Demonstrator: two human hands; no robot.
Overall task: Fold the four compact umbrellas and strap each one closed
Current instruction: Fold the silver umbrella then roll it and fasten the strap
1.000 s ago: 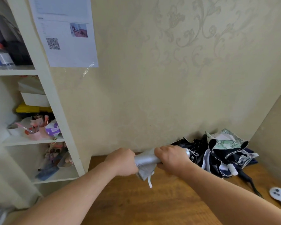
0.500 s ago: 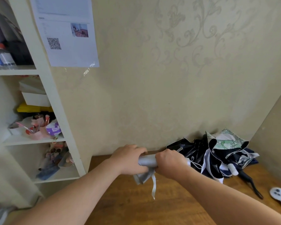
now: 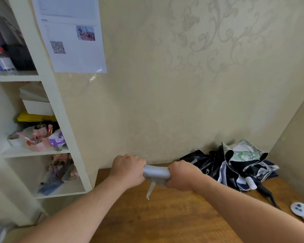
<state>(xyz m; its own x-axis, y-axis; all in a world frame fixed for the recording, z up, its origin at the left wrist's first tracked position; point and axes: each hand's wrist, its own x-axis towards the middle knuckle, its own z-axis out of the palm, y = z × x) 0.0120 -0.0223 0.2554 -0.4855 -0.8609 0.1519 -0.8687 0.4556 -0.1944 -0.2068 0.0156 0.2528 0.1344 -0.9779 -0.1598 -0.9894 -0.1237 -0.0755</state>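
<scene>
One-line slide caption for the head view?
Both hands grip the rolled silver umbrella, strap dangling unfastened.

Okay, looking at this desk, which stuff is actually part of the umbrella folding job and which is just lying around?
Part of the job:
- silver umbrella, gripped by left hand and right hand
- its loose strap, hanging down
- pile of unfolded umbrellas by the wall

Just lying about:
- white remote on the wooden desk
- taped paper sheet
- shelf clutter

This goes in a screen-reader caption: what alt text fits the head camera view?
Both hands, left hand and right hand, grip a rolled silver-grey compact umbrella above a brown wooden table, its strap dangling loose. A heap of unfolded dark and floral umbrellas lies at the wall.
</scene>
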